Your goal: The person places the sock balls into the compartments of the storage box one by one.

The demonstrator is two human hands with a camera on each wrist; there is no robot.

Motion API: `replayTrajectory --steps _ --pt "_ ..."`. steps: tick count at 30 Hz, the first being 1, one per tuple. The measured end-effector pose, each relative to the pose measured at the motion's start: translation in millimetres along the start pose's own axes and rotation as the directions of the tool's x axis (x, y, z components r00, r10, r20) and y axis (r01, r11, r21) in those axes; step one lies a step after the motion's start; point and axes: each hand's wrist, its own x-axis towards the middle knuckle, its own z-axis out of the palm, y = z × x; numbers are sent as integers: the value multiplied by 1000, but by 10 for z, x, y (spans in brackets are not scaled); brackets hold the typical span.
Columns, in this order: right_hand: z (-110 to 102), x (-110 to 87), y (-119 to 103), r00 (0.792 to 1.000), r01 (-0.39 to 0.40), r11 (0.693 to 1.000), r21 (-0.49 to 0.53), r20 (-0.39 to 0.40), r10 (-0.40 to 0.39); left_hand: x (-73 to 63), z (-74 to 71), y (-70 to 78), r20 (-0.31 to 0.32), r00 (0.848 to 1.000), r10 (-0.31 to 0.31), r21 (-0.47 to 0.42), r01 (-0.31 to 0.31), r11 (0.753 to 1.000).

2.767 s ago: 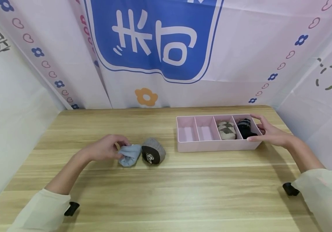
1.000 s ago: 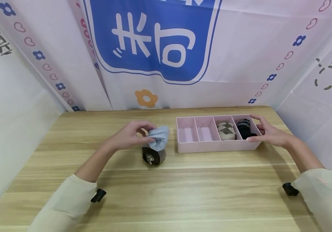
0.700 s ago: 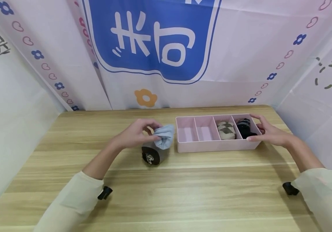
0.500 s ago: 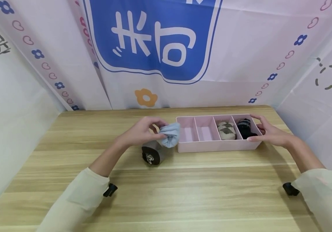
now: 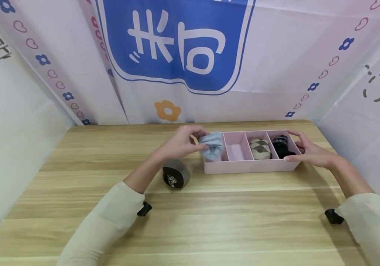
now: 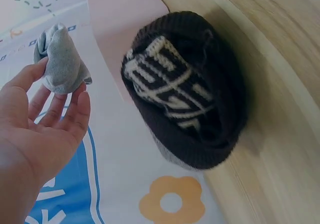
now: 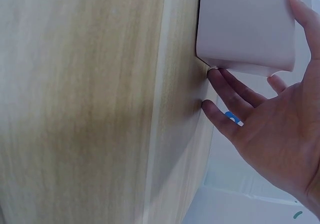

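Thumb and fingers of my left hand (image 5: 184,142) pinch a light blue rolled-up sock (image 5: 213,146) over the leftmost compartment of a pink divided box (image 5: 249,167). In the left wrist view the same sock (image 6: 61,67) sits between thumb and fingertips. My right hand (image 5: 311,152) holds the box's right end, thumb at the front corner and index finger at the back rim. Other fingers of the right hand (image 7: 275,129) are at the end wall in the right wrist view. A grey and black rolled sock (image 5: 176,174) lies on the table left of the box.
Inside the box, a beige-and-brown argyle rolled sock (image 5: 260,150) and a black rolled sock (image 5: 281,147) occupy the two right compartments. The wooden table (image 5: 209,221) ends at a printed cloth backdrop (image 5: 269,81), with white cloth walls at both sides.
Left hand has picked the light blue sock off the table and carried it right, past the grey and black sock, to above the box's left compartment. Right hand stays at the box's end.
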Motion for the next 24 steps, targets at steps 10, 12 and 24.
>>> replayTrajectory --steps 10,12,24 --pt "-8 -7 0 1000 -1 1000 12 5 1 280 172 23 6 1000 -19 -6 19 1000" --pt "-9 -10 3 1000 -1 1000 13 5 1 345 228 33 14 1000 -27 -14 27 1000" --pt "2 -11 3 1000 7 1000 24 1 -7 663 526 66 18 998 -52 51 51 997"
